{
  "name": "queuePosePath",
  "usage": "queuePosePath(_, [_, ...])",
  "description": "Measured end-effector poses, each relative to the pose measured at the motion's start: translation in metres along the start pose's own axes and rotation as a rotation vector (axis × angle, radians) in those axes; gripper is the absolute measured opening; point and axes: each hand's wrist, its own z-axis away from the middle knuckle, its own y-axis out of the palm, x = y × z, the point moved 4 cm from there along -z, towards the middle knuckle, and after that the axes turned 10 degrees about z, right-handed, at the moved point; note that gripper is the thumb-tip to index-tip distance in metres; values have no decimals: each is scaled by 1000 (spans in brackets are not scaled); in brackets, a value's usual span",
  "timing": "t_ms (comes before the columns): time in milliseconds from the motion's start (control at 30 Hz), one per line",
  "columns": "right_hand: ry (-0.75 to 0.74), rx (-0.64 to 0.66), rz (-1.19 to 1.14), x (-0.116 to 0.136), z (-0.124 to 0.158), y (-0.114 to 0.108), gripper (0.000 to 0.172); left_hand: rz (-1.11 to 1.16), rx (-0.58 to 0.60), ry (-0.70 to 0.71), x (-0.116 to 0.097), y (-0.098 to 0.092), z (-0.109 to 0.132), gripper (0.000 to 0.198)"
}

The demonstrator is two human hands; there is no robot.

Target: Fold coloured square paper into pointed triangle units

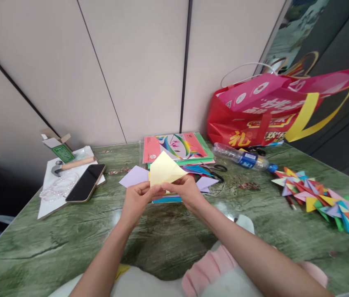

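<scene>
A sheet of pale yellow paper (165, 169), partly folded with a pointed top, is held up between my two hands. My left hand (140, 198) pinches its lower left edge, thumb in front. At the lower right edge, my right hand (187, 192) grips it with thumb and fingers, the thumbs almost meeting. Purple paper pieces (135, 177) lie on the table behind my hands. Blue sheets (166, 199) show just below my fingers. Scissors with black handles (219, 168) rest to the right, partly covered by coloured paper.
Behind the hands lies a pack of coloured paper (174, 147). A plastic bottle (245, 159), a red bag (255, 111) and a pile of folded paper pieces (326, 200) are on the right. At left are a phone (85, 183), a hammer (75, 163) and a small green box (59, 149).
</scene>
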Motion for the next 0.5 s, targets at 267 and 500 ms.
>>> queuePosePath(267, [10, -29, 22, -6, -1, -3, 29, 45, -18, 11, -1, 0, 0, 25])
queuePosePath(500, [39, -48, -41, -8, -2, -4, 27, -78, -29, 95, -5, 2, 3, 25])
